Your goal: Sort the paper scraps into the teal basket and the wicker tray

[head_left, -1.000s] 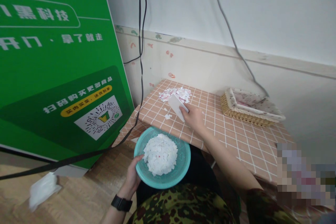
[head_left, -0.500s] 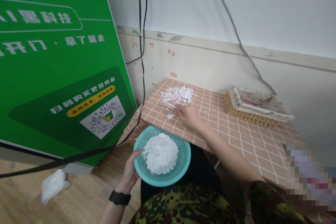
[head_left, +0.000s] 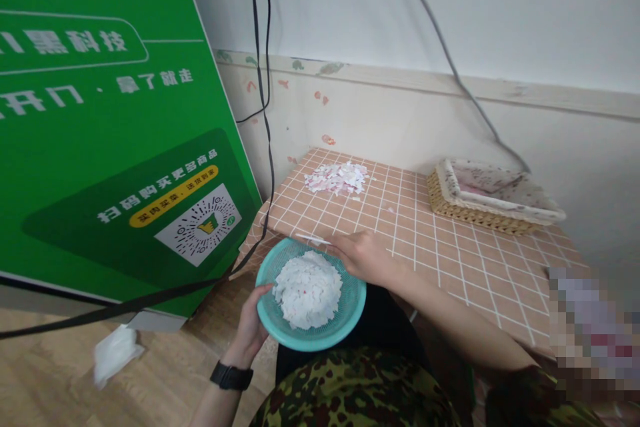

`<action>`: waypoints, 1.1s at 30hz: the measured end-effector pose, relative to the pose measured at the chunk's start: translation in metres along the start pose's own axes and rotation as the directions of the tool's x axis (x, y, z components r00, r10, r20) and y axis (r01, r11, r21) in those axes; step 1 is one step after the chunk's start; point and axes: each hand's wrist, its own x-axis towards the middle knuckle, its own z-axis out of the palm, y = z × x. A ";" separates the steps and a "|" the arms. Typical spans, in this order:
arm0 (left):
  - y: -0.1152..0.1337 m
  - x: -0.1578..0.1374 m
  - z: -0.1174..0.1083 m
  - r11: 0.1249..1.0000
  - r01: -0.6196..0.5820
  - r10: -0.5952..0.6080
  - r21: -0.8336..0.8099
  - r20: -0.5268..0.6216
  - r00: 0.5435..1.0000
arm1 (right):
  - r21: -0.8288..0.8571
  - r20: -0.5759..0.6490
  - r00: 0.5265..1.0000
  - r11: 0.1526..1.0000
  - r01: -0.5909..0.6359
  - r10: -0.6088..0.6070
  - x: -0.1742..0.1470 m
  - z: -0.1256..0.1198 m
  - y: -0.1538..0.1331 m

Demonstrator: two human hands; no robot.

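Observation:
My left hand [head_left: 251,324] grips the near-left rim of a teal plastic colander [head_left: 352,312], its thumb over the edge. Inside the colander lies a heap of small white paper scraps [head_left: 307,290]. At the table's front edge, above the colander's far rim, my right hand [head_left: 361,257] pinches a thin white card-like piece [head_left: 313,239], seen nearly edge-on. Farther back on the checked tablecloth [head_left: 415,227] rests a pile of white and pinkish paper scraps [head_left: 337,178], apart from both hands.
A lined wicker basket [head_left: 480,215] stands at the table's right. To the left rises a green printed cabinet [head_left: 115,173]. A black strap [head_left: 267,147] hangs between cabinet and table and runs across low left. A white plastic bag [head_left: 117,353] lies on the floor.
My right hand has drawn the white piece from the scrap pile toward me, to the table edge by the colander. Loose scraps in front of the pile have gone. My left hand keeps its hold.

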 end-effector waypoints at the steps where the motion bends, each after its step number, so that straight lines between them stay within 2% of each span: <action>1: 0.000 0.000 0.000 1.000 -0.001 0.001 -0.001 -0.003 1.000 | 0.015 0.003 1.000 1.000 0.013 -0.013 -0.004 0.000 -0.003; 3: -0.001 0.001 0.000 1.000 0.001 -0.001 -0.006 -0.004 1.000 | 0.039 -0.024 0.999 0.999 0.024 -0.023 -0.010 -0.004 -0.002; 6: -0.003 0.002 -0.002 1.000 0.008 -0.008 -0.014 -0.007 1.000 | 0.031 -0.142 0.990 0.999 -0.011 0.015 -0.015 -0.018 0.018; 8: -0.006 0.003 -0.003 1.000 0.009 -0.010 -0.022 -0.013 1.000 | -0.024 -0.235 0.967 0.994 -0.109 0.100 -0.016 -0.034 0.040; 12: -0.016 0.006 -0.004 0.998 0.035 -0.035 -0.043 -0.010 0.999 | -0.029 -0.382 0.881 0.949 -0.314 0.279 -0.017 -0.060 0.073; 14: -0.023 0.007 -0.003 0.997 0.049 -0.049 -0.054 -0.006 0.999 | 0.016 -0.370 0.877 0.946 -0.324 0.307 -0.016 -0.059 0.074; 19: -0.039 0.002 0.002 0.994 0.105 -0.106 -0.025 -0.013 0.994 | 0.136 -0.204 0.940 0.959 -0.248 0.272 -0.007 -0.033 0.056; 22: -0.043 -0.003 0.005 0.991 0.133 -0.133 0.008 -0.032 0.991 | 0.166 -0.177 0.937 0.947 -0.274 0.301 -0.005 -0.029 0.060; 26: -0.045 -0.006 0.012 0.988 0.153 -0.152 0.031 -0.032 0.988 | 0.141 -0.184 0.891 0.908 -0.393 0.415 -0.018 -0.047 0.090; 30: -0.048 -0.005 0.024 0.975 0.215 -0.216 0.051 0.024 0.976 | 0.031 -0.270 0.832 0.868 -0.496 0.485 -0.035 -0.071 0.125; 33: -0.053 -0.001 0.032 0.959 0.276 -0.281 0.069 0.069 0.957 | 0.004 -0.290 0.829 0.867 -0.499 0.478 -0.033 -0.086 0.139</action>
